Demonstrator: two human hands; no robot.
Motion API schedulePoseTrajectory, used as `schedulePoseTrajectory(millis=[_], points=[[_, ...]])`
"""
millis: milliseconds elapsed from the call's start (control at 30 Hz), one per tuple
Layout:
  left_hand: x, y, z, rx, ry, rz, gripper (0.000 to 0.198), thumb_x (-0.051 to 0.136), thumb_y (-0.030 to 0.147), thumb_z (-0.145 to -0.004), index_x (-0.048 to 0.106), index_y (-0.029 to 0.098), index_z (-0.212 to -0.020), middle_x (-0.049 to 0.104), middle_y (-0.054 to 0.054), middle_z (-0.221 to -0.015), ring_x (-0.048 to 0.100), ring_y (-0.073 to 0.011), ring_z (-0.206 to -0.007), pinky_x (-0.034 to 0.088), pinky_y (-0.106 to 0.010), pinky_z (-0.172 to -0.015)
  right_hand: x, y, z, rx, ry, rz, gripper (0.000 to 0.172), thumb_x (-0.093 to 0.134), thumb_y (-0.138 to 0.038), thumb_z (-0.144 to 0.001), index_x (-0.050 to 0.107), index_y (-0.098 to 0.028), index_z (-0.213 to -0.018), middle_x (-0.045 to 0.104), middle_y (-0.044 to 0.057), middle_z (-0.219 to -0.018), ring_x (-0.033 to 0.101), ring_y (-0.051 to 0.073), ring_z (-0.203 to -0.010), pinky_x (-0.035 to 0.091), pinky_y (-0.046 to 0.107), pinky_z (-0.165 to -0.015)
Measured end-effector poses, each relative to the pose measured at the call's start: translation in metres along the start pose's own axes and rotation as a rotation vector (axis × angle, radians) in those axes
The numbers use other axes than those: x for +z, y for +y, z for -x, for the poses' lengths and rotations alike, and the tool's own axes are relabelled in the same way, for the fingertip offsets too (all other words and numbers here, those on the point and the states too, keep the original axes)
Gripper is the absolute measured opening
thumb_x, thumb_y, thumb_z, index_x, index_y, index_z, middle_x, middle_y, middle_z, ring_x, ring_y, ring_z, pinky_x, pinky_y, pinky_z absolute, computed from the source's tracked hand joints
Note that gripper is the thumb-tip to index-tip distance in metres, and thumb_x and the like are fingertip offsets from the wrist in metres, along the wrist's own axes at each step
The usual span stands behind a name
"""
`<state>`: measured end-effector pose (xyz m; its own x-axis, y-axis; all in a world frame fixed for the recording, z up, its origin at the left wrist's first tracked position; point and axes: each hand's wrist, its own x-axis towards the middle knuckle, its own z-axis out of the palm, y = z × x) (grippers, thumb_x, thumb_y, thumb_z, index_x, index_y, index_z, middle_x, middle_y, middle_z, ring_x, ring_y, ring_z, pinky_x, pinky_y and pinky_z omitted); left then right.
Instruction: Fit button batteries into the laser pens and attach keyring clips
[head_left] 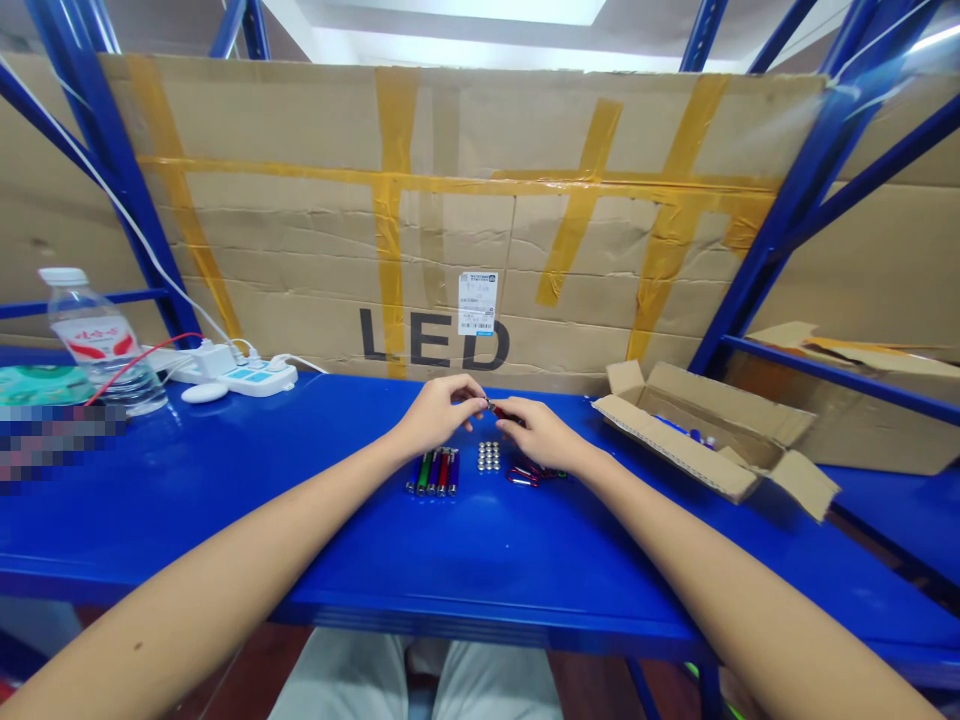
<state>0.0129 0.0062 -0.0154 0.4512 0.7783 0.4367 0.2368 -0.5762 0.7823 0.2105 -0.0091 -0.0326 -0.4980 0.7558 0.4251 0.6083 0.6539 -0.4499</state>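
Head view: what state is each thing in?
Left hand: pinching small part
Right hand: pinching same part
Small part: held, too small to identify
Pen-shaped tubes: lying side by side
Button cells: laid in grid
Carabiners: lying, clustered
Small carton: open, flaps spread
Plastic bottle: standing, capped
Power strip: plugs inserted
LED cardboard: standing, taped

Forearms point(292, 525) stretched forward, left grip point(442, 412) beside right grip point(543, 431), fingers point(470, 408) curled inward

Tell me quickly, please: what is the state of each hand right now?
Left hand: fingertips closed in at the end of a small item; firm grip cannot be told.
Right hand: closed, holding that small item, mostly hidden by fingers.
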Motion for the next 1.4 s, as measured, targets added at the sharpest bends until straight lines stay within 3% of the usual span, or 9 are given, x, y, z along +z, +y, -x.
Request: schedulePoseTrajectory(millis=[167,267,400,500,667,800,1100,1200,1400], points=[[-0.001,0.001,0.001,0.002,-0.038,-0.059,0.011,0.062,0.024,-0.081,0.066,0.014,-0.083,0.068,-0.002,-0.073,0.061,-0.0105,-0.059,0.051,-0.024,-0.059,0.0,0.004,0.0,-0.045,-0.01,0.003,0.039,0.048,-0.013,-0.09,0.061,-0.023,-0.125,0.065,0.008,-0.122,0.059,0.022,-0.11,0.044,0.039,-0.096],[-0.003,0.002,0.002,-0.027,-0.072,-0.046,0.009,0.064,0.022,-0.078,0.067,0.013,-0.08,0.068,-0.003,-0.073,0.06,-0.0099,-0.057,0.051,-0.024,-0.059,-0.001,0.004,0.001,-0.056,0.008,0.021,0.041,0.046,-0.012,-0.09,0.059,-0.021,-0.128,0.065,0.01,-0.117,0.059,0.022,-0.105,0.045,0.039,-0.092],[-0.006,0.007,0.002,-0.08,-0.112,0.066,0.009,0.067,0.02,-0.075,0.066,0.012,-0.076,0.065,-0.001,-0.067,0.059,-0.0091,-0.055,0.051,-0.024,-0.057,-0.004,-0.002,0.003,-0.146,0.021,0.056,0.038,0.043,-0.009,-0.09,0.061,-0.021,-0.122,0.064,0.008,-0.1,0.058,0.02,-0.093,0.047,0.035,-0.084],[-0.01,0.009,0.002,-0.124,-0.144,0.168,0.012,0.07,0.021,-0.074,0.064,0.011,-0.075,0.064,-0.001,-0.063,0.061,-0.0097,-0.055,0.052,-0.024,-0.056,-0.004,-0.008,0.004,-0.182,0.098,0.027,0.034,0.046,-0.009,-0.088,0.057,-0.02,-0.118,0.061,0.008,-0.1,0.055,0.019,-0.092,0.046,0.035,-0.083],[-0.015,0.002,0.0,-0.159,-0.183,0.298,0.018,0.076,0.024,-0.07,0.063,0.011,-0.074,0.066,-0.002,-0.062,0.062,-0.0112,-0.057,0.054,-0.026,-0.057,-0.004,-0.019,0.006,-0.181,0.214,0.017,0.009,0.05,-0.013,-0.087,0.053,-0.019,-0.093,0.055,0.006,-0.09,0.052,0.017,-0.081,0.044,0.031,-0.074],[-0.015,-0.003,0.0,-0.172,-0.207,0.29,0.017,0.076,0.022,-0.069,0.064,0.01,-0.073,0.066,-0.002,-0.062,0.062,-0.0101,-0.055,0.054,-0.025,-0.057,-0.003,-0.022,0.006,-0.233,0.222,0.008,0.009,0.048,-0.015,-0.09,0.055,-0.02,-0.09,0.055,0.006,-0.088,0.052,0.018,-0.079,0.043,0.032,-0.072],[0.0,-0.002,0.005,-0.154,-0.139,0.236,0.007,0.067,0.015,-0.077,0.063,0.01,-0.073,0.063,0.0,-0.058,0.061,-0.0097,-0.054,0.052,-0.023,-0.056,-0.001,-0.017,0.006,-0.235,0.19,0.054,0.011,0.046,-0.015,-0.091,0.056,-0.019,-0.092,0.054,0.007,-0.089,0.053,0.018,-0.081,0.044,0.033,-0.074],[0.001,0.002,0.004,-0.141,-0.108,0.222,0.007,0.066,0.014,-0.078,0.062,0.01,-0.072,0.062,0.0,-0.057,0.061,-0.0098,-0.053,0.052,-0.023,-0.055,-0.001,-0.015,0.007,-0.227,0.164,0.117,0.011,0.052,-0.013,-0.086,0.054,-0.019,-0.096,0.052,0.007,-0.094,0.052,0.019,-0.083,0.045,0.033,-0.074],[-0.003,0.009,0.004,-0.145,-0.121,0.205,0.008,0.065,0.015,-0.078,0.064,0.01,-0.071,0.062,-0.001,-0.054,0.061,-0.0105,-0.053,0.05,-0.022,-0.055,0.0,-0.011,0.007,-0.304,0.218,0.185,0.018,0.043,-0.005,-0.087,0.05,-0.019,-0.095,0.05,0.008,-0.094,0.05,0.018,-0.079,0.045,0.033,-0.071]])
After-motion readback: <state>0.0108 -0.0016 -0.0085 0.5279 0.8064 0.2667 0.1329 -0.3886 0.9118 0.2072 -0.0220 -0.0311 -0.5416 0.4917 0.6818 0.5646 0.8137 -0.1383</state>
